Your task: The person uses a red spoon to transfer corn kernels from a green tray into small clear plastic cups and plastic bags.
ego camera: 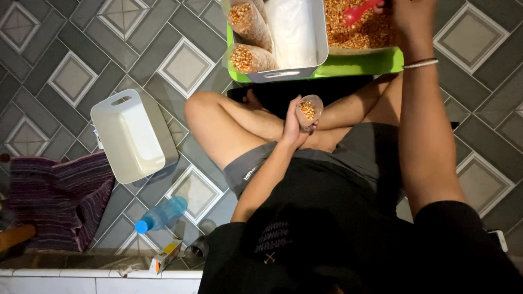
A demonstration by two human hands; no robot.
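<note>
My left hand gripped a small clear plastic bag of corn kernels over my lap; my right hand clasped a red plastic scoop in the kernel-filled tray.

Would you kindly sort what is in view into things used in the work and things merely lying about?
In use: small clear bag of corn kernels in the left hand; red scoop in the right hand; corn kernels; filled bags in the white bin; green tray.

Lying about: empty white bin, blue bottle, striped cloth, small carton.
</note>
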